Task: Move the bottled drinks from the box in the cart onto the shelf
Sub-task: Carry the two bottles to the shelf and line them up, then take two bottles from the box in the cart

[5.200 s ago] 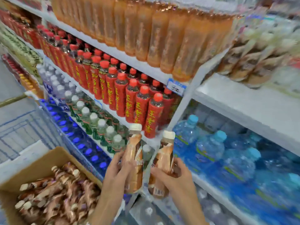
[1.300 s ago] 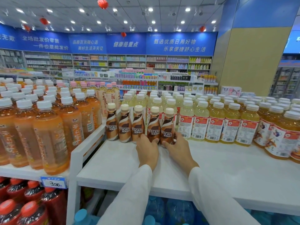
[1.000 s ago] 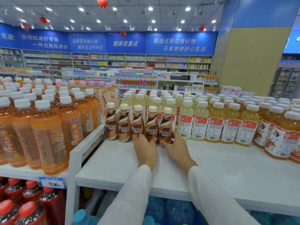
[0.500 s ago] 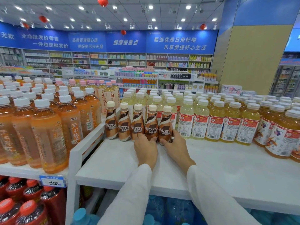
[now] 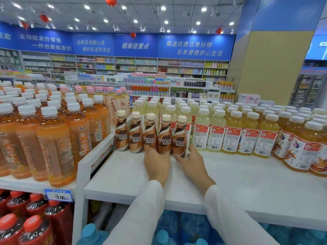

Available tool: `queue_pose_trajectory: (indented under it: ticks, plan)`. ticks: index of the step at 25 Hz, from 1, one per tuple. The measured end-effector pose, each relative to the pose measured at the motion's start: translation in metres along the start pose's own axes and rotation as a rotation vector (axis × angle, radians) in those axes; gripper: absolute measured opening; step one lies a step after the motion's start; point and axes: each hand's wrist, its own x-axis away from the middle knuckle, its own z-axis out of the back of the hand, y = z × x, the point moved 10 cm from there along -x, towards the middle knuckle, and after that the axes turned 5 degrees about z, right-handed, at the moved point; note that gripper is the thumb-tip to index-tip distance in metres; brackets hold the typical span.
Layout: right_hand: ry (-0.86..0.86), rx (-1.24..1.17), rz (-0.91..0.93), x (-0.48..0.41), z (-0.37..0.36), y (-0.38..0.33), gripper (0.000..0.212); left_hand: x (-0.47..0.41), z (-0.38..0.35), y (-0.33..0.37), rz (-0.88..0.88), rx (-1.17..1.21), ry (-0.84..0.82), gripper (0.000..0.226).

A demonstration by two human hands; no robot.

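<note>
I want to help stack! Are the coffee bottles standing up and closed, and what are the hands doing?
Coffee bottles: five, upright in a row, caps on.
Left hand: grips fourth bottle at its base.
Right hand: grips fifth bottle at its base.

- Five brown Nescafé bottles [image 5: 150, 137] stand upright in a row on the white shelf [image 5: 123, 174], labels facing out.
- The left hand [image 5: 156, 164] grips the foot of the fourth bottle [image 5: 165, 137]; the right hand [image 5: 192, 163] wraps around the fifth bottle [image 5: 179, 138] at the row's right end.
- Orange tea bottles [image 5: 53, 144] crowd the neighbouring shelf at left; yellow drinks [image 5: 230, 135] line up at right.
</note>
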Motion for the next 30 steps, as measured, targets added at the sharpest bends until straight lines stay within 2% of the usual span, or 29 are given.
queue_pose_trajectory:
  ticks: [3,5,8,11,16,20,22,25,28,30]
  plan:
    - [-0.025,0.147,-0.034,0.031,0.01,-0.002,0.068,0.02,0.015,-0.002,-0.037,-0.104,-0.105,0.044]
    - [-0.023,0.19,-0.034,0.056,0.018,-0.007,0.063,0.036,0.035,-0.007,-0.069,-0.157,-0.153,0.049]
    - [-0.025,0.173,0.009,0.094,0.024,-0.017,0.055,0.061,0.073,-0.016,-0.134,-0.185,-0.144,0.042]
    - [-0.047,0.138,0.028,0.131,0.021,-0.025,0.056,0.089,0.111,-0.025,-0.156,-0.141,-0.106,0.036]
    - [-0.143,0.071,0.116,0.183,-0.004,-0.047,0.05,0.145,0.173,-0.063,-0.05,-0.051,-0.028,0.028]
    - [-0.235,-0.057,0.255,0.235,-0.039,-0.063,0.042,0.205,0.233,-0.116,0.113,-0.036,0.108,0.024]
    - [-0.278,-0.086,0.309,0.261,-0.066,-0.066,0.044,0.237,0.269,-0.148,0.19,-0.053,0.225,0.027]
    - [-0.427,-0.17,0.247,0.304,-0.119,-0.052,0.05,0.29,0.318,-0.193,0.274,-0.148,0.386,0.036]
    - [-0.687,-0.152,0.139,0.359,-0.182,-0.032,0.031,0.344,0.356,-0.241,0.436,-0.129,0.456,0.036]
    - [-0.855,-0.108,0.104,0.401,-0.22,-0.026,0.028,0.383,0.383,-0.276,0.521,-0.139,0.515,0.038]
